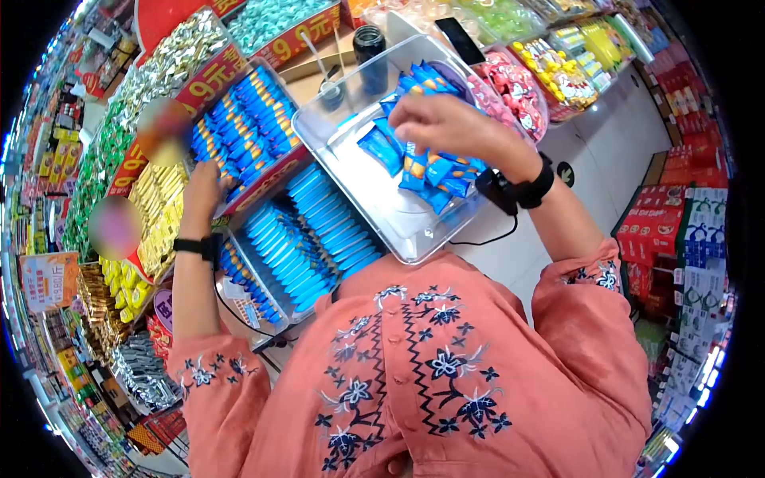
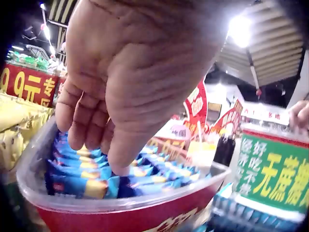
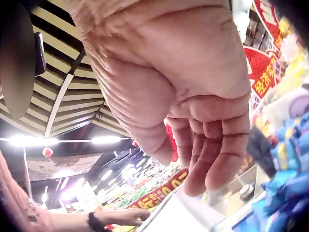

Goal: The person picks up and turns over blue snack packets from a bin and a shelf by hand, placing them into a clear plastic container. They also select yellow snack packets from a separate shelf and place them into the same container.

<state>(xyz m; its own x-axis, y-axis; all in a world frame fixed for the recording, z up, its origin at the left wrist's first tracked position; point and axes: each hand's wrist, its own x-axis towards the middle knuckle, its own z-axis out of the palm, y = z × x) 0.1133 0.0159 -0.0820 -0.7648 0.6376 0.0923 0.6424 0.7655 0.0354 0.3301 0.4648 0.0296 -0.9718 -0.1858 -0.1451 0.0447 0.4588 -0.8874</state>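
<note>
My left hand (image 1: 203, 191) is at the near left corner of a red-fronted bin (image 1: 267, 177) filled with rows of blue snack packets (image 1: 251, 119). In the left wrist view its fingers hang loosely over the packets, and the thumb tip overlaps them. Over a clear plastic box (image 1: 402, 227) is my right hand (image 1: 438, 123), its fingers lightly bent and nothing in its grasp. Beneath it, loose blue packets (image 1: 430, 171) lie heaped in the box's right half. The right wrist view shows the palm and fingers, with blue packets (image 3: 285, 179) beside them.
A lower tray holds upright light-blue packets (image 1: 287, 239) in front of the bin. Behind the clear box stand a dark bottle (image 1: 370, 52) and a phone (image 1: 460, 40). Yellow-wrapped sweets (image 1: 159, 199) lie left; pink-and-red packets (image 1: 514, 88) sit right. A cable (image 1: 490, 239) hangs near the box.
</note>
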